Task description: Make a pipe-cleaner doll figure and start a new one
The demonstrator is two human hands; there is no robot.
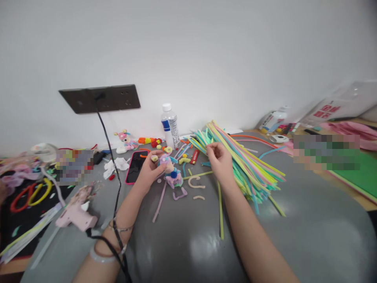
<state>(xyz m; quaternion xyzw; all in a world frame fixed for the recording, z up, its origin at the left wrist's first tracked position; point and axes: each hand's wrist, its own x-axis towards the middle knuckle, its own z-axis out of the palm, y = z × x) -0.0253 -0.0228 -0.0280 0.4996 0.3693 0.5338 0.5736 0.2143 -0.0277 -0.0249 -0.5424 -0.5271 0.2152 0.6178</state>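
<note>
A pale wall (206,59) fills the whole upper part of the frame, and below it the grey worktop (167,255) spreads across the middle and bottom. Right of centre, a thick bundle of fuzzy stems (246,161) fans out over it in yellow, green, pink and blue. A dark socket panel (113,98) sits on the wall at upper left, a black cable (117,188) dropping from it towards my forearm.

My two hands are near the middle of the frame. My left hand (150,169) pinches a small fuzzy figure (168,168) between thumb and fingers, just left of centre. My right hand (220,162) is at the bundle's left edge, thumb and fingertips drawn together; I cannot tell whether a stem is between them.

At lower left lies a pink glue gun (75,216). A clear bottle with a white cap (167,107) stands against the wall, above my figure in the frame. Beside my left hand lies a phone (135,169). Smallest are a cream curl (192,184) and a bent lilac piece (179,193), both near the centre.
</note>
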